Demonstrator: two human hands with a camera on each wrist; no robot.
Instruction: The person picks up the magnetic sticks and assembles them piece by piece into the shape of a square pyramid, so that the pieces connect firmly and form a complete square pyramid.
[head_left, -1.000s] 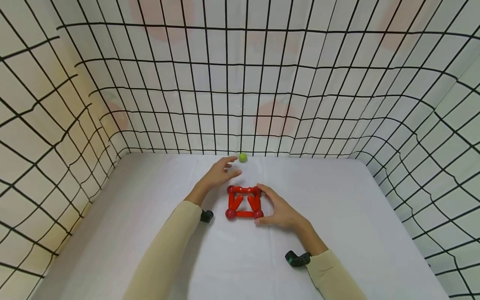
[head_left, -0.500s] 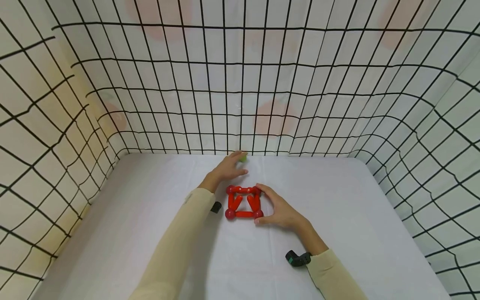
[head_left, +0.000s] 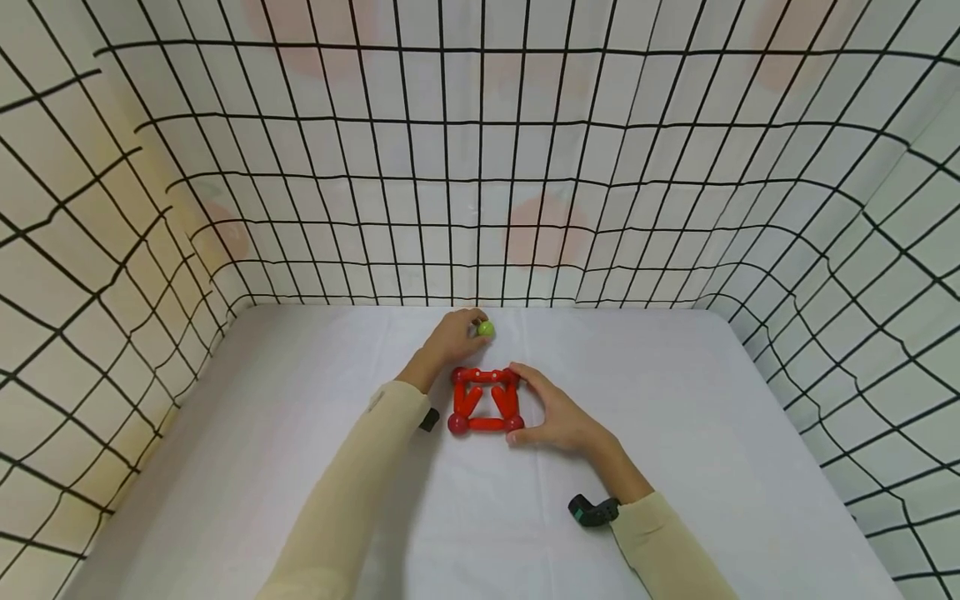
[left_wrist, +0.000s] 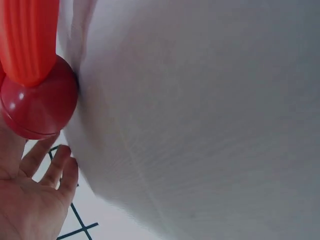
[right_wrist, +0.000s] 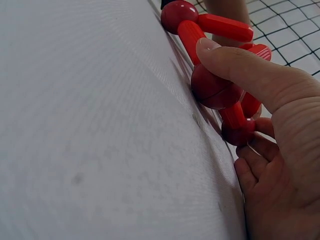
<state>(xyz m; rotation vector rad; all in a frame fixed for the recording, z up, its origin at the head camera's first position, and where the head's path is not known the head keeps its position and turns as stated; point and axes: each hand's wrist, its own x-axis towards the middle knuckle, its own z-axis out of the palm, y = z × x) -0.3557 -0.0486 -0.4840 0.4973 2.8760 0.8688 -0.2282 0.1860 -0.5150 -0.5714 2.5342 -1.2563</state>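
Beyond the red structure, my left hand [head_left: 453,335] pinches a small green ball [head_left: 486,328] between thumb and fingers. That ball is hidden in the left wrist view, where my left hand [left_wrist: 37,200] shows behind a dark red ball [left_wrist: 42,102] and a ribbed red rod [left_wrist: 29,40]. A four-cornered frame of red rods and dark red balls [head_left: 487,424] lies on the white cloth, with two rods slanting inside it. My right hand [head_left: 561,419] grips its right side. In the right wrist view, the thumb [right_wrist: 240,62] presses a near corner ball [right_wrist: 215,87].
White cloth [head_left: 675,433] covers the flat surface. Black wire mesh [head_left: 480,179] stands along the back and both sides, with pale sheeting behind it. Each wrist wears a dark device, the right one [head_left: 594,511] showing more fully.
My left hand has reached right and away, closed its fingers on the green ball and drawn it slightly nearer. My right hand stays on the red frame.
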